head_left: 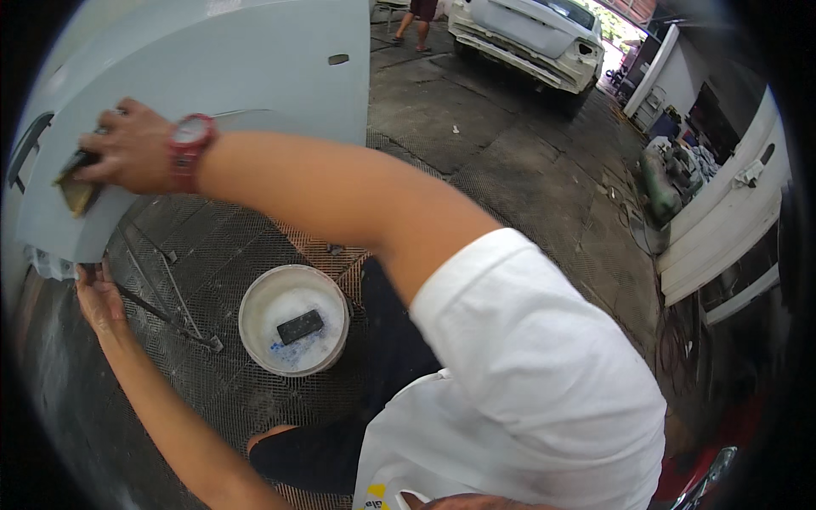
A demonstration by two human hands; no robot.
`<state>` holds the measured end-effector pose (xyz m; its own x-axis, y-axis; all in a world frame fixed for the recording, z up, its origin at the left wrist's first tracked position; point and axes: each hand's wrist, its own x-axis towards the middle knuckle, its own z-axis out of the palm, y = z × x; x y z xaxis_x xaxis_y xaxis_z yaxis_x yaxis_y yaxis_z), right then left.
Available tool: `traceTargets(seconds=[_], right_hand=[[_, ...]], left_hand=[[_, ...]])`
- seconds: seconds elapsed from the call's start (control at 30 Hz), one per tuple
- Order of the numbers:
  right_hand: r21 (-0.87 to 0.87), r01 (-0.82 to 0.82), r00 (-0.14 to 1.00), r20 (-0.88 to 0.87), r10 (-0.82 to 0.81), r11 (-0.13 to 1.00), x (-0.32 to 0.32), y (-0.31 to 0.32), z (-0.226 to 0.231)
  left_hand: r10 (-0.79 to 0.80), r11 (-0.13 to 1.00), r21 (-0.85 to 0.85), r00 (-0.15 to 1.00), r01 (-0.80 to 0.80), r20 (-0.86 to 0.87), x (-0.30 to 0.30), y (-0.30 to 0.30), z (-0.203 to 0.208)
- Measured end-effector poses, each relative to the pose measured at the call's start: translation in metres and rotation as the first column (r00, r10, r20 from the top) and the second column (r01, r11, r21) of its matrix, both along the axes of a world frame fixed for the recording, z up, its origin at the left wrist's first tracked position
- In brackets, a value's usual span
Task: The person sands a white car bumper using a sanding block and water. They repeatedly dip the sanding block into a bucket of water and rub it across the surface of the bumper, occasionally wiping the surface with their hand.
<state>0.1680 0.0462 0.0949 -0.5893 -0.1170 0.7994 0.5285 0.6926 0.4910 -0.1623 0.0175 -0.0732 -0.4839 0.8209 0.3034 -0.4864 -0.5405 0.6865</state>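
A large pale blue-white car body panel (280, 76), which looks like a door, fills the upper left. My right hand (136, 149), with a red watch on its wrist, is closed around a dark block with yellowish sandpaper (81, 194) and lies against the panel near its left end. My fingers partly cover the block. Lower down, my left hand (102, 302) grips the panel's bottom edge; some of its fingers are hidden behind that edge.
A white bucket (249, 327) with foamy water and a black block (300, 326) stands near my knee. Thin metal stand legs (174, 293) are under the panel. Farther off are a white car (527, 42) without its bumper, a person's legs (418, 25) and a green tank (661, 183).
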Motion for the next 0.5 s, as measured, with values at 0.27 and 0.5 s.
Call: traceTargets(seconds=[0.27,0.5], right_hand=[[0.023,0.037,0.998,-0.050,-0.036,0.999,0.045,0.004,0.003],[-0.149,-0.050,0.999,-0.010,0.049,0.988,0.094,-0.028,-0.063]], left_hand=[[0.038,0.997,-0.063,0.999,-0.038,0.002,0.057,-0.026,0.024],[0.100,0.988,-0.117,0.995,-0.099,-0.003,0.049,-0.042,0.035]])
